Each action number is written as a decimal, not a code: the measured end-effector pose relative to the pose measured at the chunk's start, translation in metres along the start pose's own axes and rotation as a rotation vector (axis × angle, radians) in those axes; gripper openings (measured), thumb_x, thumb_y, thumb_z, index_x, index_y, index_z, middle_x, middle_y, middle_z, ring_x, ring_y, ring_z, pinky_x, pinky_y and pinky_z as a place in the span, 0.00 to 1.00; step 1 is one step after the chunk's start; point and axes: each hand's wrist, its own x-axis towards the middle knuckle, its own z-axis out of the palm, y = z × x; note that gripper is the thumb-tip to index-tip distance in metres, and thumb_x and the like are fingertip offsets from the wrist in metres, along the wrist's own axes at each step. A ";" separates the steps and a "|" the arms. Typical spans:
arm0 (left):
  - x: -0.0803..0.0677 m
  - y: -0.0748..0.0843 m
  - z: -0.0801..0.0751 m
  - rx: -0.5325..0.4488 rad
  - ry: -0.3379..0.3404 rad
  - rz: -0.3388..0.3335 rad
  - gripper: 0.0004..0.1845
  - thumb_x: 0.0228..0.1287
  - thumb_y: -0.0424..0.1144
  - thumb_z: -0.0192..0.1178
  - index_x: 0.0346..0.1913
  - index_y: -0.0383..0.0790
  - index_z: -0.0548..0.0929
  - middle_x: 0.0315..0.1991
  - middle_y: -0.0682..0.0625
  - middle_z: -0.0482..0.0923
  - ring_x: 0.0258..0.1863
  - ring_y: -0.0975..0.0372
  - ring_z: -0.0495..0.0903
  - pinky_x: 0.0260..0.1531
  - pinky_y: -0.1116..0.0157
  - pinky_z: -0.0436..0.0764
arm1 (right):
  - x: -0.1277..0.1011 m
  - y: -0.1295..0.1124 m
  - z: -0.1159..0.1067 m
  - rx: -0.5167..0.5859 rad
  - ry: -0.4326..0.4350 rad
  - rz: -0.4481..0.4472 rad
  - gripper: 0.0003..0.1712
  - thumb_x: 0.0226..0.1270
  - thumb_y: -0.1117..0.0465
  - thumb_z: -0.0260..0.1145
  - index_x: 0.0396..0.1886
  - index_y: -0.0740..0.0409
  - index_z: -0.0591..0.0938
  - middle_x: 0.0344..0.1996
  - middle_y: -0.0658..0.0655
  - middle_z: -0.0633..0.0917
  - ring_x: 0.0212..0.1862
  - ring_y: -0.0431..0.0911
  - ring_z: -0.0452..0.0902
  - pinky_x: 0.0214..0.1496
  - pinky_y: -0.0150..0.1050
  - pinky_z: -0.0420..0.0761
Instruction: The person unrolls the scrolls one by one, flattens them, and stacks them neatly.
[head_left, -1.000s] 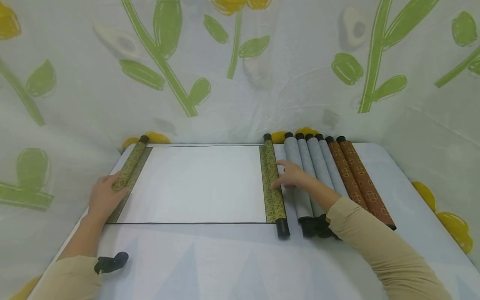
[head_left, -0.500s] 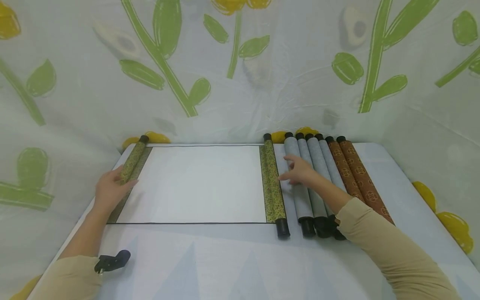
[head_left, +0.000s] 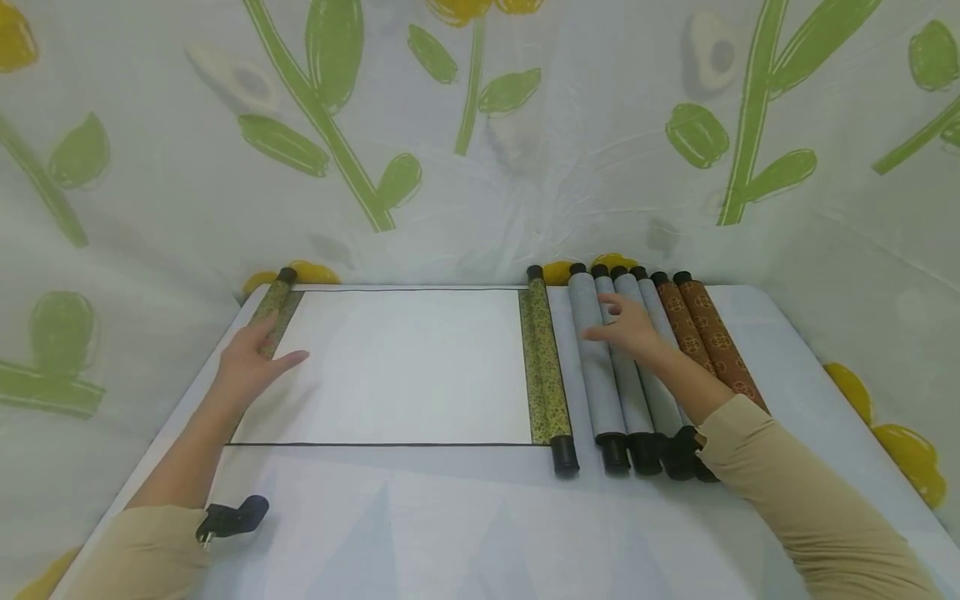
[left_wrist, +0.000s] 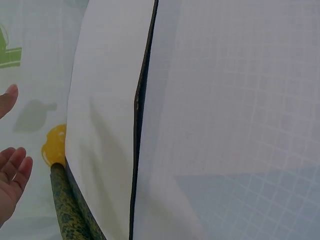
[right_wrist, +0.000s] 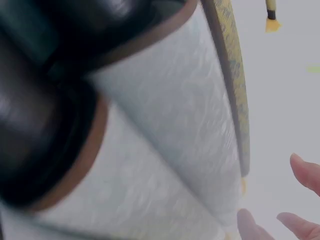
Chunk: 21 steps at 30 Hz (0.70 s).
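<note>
Presently, left hand (head_left: 251, 360): fingers (head_left: 292, 357) straight and slightly apart, gripping nothing, palm down over the left edge of the open scroll (head_left: 408, 367), touching or just above the green rod (head_left: 272, 310); contact cannot be confirmed. Same fingers (left_wrist: 12, 167) visible at the left edge of the left wrist view, relaxed and spread, beside the green rod (left_wrist: 67, 210) and the scroll's white sheet (left_wrist: 105, 125).

Right hand (head_left: 630, 329): fingers (head_left: 600, 333) extended and loosely apart, clamped on nothing, resting flat across the grey rolls (head_left: 615, 367). Fingertips (right_wrist: 302, 172) visible at the lower right of the right wrist view, straight, beside a grey roll (right_wrist: 170, 125); black end caps (right_wrist: 45, 135) blurred in the near part of that view.

Open scroll: flat on the surface (head_left: 480, 525), white sheet with thin black border, green patterned roller (head_left: 543, 367) at its right end, black knob (head_left: 565, 456) at the near tip. Left rod along the surface's left edge.

Grey rolls: four side by side, just right of the green roller, touching one another, black caps toward the near edge. Two brown patterned rolls (head_left: 712, 333) just right of the grey ones, partly covered by the right sleeve (head_left: 795, 508).

Small black clip (head_left: 232, 518) on the surface near the left sleeve (head_left: 142, 554). White cloth with green stems and yellow flowers (head_left: 480, 125) as backdrop behind and to both sides.
</note>
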 end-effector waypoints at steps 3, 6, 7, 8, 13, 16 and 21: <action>0.000 0.005 0.001 0.008 -0.002 0.012 0.52 0.57 0.62 0.60 0.75 0.42 0.45 0.68 0.28 0.53 0.63 0.34 0.61 0.54 0.40 0.69 | -0.002 0.004 -0.007 -0.017 -0.013 -0.007 0.46 0.62 0.57 0.66 0.74 0.63 0.52 0.69 0.74 0.56 0.67 0.67 0.55 0.63 0.61 0.64; -0.001 0.011 0.002 0.041 -0.008 0.034 0.53 0.57 0.63 0.60 0.75 0.43 0.45 0.66 0.29 0.57 0.60 0.35 0.65 0.51 0.41 0.72 | -0.004 0.010 -0.011 -0.036 -0.032 -0.029 0.48 0.62 0.57 0.67 0.73 0.65 0.51 0.70 0.74 0.54 0.69 0.67 0.51 0.64 0.62 0.61; -0.001 0.013 0.003 0.052 -0.011 0.038 0.53 0.56 0.63 0.60 0.75 0.43 0.45 0.65 0.29 0.58 0.60 0.35 0.65 0.51 0.41 0.72 | -0.004 0.013 -0.012 -0.045 -0.040 -0.037 0.49 0.61 0.57 0.67 0.73 0.66 0.51 0.70 0.75 0.54 0.69 0.68 0.50 0.64 0.63 0.61; -0.001 0.016 0.004 0.063 -0.016 0.039 0.53 0.56 0.63 0.60 0.75 0.44 0.45 0.65 0.29 0.58 0.60 0.35 0.66 0.51 0.41 0.72 | -0.005 0.015 -0.013 -0.058 -0.052 -0.043 0.49 0.60 0.57 0.68 0.73 0.67 0.51 0.70 0.75 0.54 0.69 0.68 0.49 0.64 0.63 0.61; -0.001 0.025 0.009 0.051 -0.040 0.037 0.54 0.53 0.62 0.64 0.75 0.47 0.46 0.66 0.29 0.56 0.59 0.36 0.67 0.50 0.43 0.74 | -0.009 0.025 -0.015 -0.108 -0.121 -0.075 0.53 0.56 0.57 0.71 0.72 0.70 0.50 0.69 0.76 0.53 0.67 0.70 0.53 0.62 0.63 0.64; -0.001 0.027 0.012 0.021 -0.057 0.045 0.54 0.53 0.61 0.64 0.75 0.50 0.45 0.67 0.30 0.55 0.60 0.36 0.66 0.50 0.44 0.74 | -0.009 0.030 -0.013 -0.108 -0.153 -0.092 0.56 0.54 0.58 0.73 0.73 0.69 0.49 0.69 0.76 0.53 0.67 0.71 0.52 0.62 0.63 0.63; -0.002 0.032 0.014 0.012 -0.064 0.071 0.53 0.53 0.61 0.65 0.75 0.50 0.46 0.68 0.30 0.53 0.60 0.36 0.66 0.50 0.44 0.74 | -0.006 0.040 -0.008 -0.133 -0.191 -0.091 0.60 0.51 0.56 0.75 0.73 0.69 0.48 0.70 0.75 0.50 0.70 0.69 0.45 0.66 0.64 0.56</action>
